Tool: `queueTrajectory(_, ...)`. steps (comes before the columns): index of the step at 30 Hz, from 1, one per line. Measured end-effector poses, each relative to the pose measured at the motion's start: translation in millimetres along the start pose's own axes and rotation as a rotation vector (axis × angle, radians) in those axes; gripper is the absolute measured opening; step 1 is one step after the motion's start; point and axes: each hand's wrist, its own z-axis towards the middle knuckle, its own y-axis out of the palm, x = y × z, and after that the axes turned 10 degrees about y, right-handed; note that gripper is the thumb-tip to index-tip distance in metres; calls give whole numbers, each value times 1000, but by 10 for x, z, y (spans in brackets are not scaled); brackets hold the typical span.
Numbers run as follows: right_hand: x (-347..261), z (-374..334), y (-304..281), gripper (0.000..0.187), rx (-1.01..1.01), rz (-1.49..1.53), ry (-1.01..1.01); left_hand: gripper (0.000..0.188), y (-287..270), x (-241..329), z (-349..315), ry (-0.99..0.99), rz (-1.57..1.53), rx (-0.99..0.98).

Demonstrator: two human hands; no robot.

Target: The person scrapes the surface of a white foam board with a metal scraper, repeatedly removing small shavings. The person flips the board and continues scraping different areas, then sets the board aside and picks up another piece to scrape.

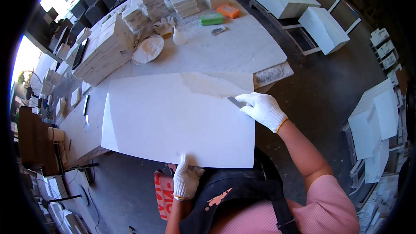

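Note:
A large white stone slab [177,117] with a faint tan vein lies in front of me, its near edge reaching out toward my body. My left hand [187,182], in a white knitted glove, grips that near edge with the thumb on top and the fingers curled below. Over the slab's right side, my gloved right hand [262,109] pinches a small flat grey scraper blade [236,102]. The blade rests on or just above the surface; the exact contact is hard to see. Part of it is hidden by the fingers.
On the worktable [242,45] beyond are a bowl of white powder [148,50], a white squeeze bottle [178,37], a green block [212,19] and an orange block [228,11]. Stacked stone tiles [106,50] stand at the left. White stone blocks [324,28] sit on a rack at the right.

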Motion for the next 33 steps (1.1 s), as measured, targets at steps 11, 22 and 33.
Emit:
queueTrajectory(11,-258,186,138,36,-50,-61,31,29,-78,-11,35,-28,-15,-14)
queueTrajectory(22,-308,247,164,33,-91,-44,8,29,-38,11,7,-16,-13,11)
queueTrajectory(33,-336,273,119,33,-152,-123,4,26,-61,0,17,-18,37,-21)
